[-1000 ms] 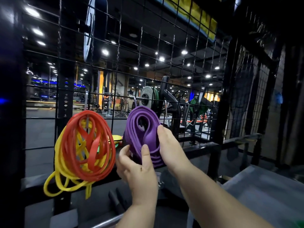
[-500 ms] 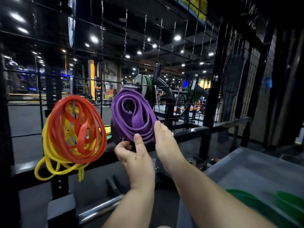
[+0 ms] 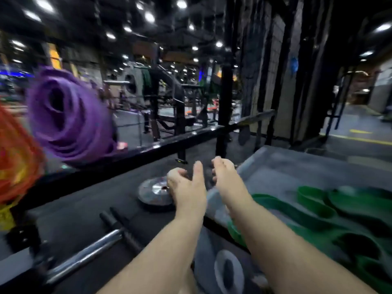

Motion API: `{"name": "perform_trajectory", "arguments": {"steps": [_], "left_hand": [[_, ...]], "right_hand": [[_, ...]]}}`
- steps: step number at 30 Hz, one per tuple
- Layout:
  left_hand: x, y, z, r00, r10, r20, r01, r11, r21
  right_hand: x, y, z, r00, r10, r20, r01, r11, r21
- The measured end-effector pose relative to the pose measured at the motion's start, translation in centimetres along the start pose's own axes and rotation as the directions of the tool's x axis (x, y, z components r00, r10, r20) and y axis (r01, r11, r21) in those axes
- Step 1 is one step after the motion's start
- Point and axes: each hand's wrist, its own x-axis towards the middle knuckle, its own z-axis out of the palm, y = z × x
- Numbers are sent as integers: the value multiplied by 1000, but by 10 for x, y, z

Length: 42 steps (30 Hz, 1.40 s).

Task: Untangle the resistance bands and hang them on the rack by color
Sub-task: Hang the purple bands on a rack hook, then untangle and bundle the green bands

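Release of the purple bands [image 3: 67, 122], hung on the rack [image 3: 169, 143] at upper left, frees left hand [image 3: 186, 187] and right hand [image 3: 227, 177] (fingers [image 3: 198, 171] loosely spread, empty), now dropping toward green bands [image 3: 318, 211] on the worktop [image 3: 286, 166], lower right.

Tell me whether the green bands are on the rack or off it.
Off. The green bands lie in loose loops on the grey surface at right; the purple bands hang on the rack.

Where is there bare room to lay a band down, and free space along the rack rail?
The grey surface is bare in its far half, between the green bands and its far edge. The rack rail is free from the purple bands to the black upright. Left of the purple, red bands crowd the rack.
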Motion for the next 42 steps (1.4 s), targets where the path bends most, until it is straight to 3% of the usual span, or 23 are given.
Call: {"name": "perform_trajectory", "arguments": {"steps": [5, 8, 14, 17, 19, 21, 23, 26, 28, 30, 35, 38, 42], "left_hand": [[-27, -32, 90, 944, -46, 327, -4, 989, 151], [-38, -53, 135, 868, -50, 494, -129, 938, 322], [-24, -91, 189, 709, -42, 704, -546, 598, 587], [-6, -110, 194, 710, -40, 703, -599, 490, 633], [8, -115, 193, 683, -197, 703, -571, 455, 683], [21, -112, 189, 573, -338, 747, -581, 476, 660], [30, -110, 182, 441, -374, 816, -617, 533, 579], [39, -112, 169, 308, -421, 853, -716, 488, 499], [42, -114, 163, 322, -437, 840, -772, 393, 500], [44, -113, 159, 385, -401, 831, -802, 300, 517], [31, -112, 165, 498, -239, 833, -813, 204, 545], [20, -111, 167, 446, -271, 853, -862, 126, 491], [20, -109, 163, 370, -212, 904, -862, 284, 419]], "right_hand": [[8, 66, -88, 973, 124, -194, -151, 980, -132], [9, 104, -139, 925, 196, -327, -277, 934, -224], [3, 160, -205, 858, 278, -432, -458, 794, -399], [0, 175, -210, 883, 253, -395, -452, 688, -568], [2, 178, -207, 911, 199, -362, -406, 595, -694], [7, 177, -201, 940, 102, -325, -327, 535, -779], [13, 178, -197, 958, 50, -282, -268, 509, -818], [16, 182, -195, 964, 105, -245, -265, 456, -849], [17, 184, -196, 962, 119, -246, -273, 428, -862], [18, 180, -196, 961, 113, -254, -278, 434, -857], [22, 172, -190, 969, 93, -231, -243, 554, -796], [22, 175, -186, 987, 61, -152, -159, 561, -812], [23, 182, -187, 991, 13, -135, -120, 548, -828]]}}
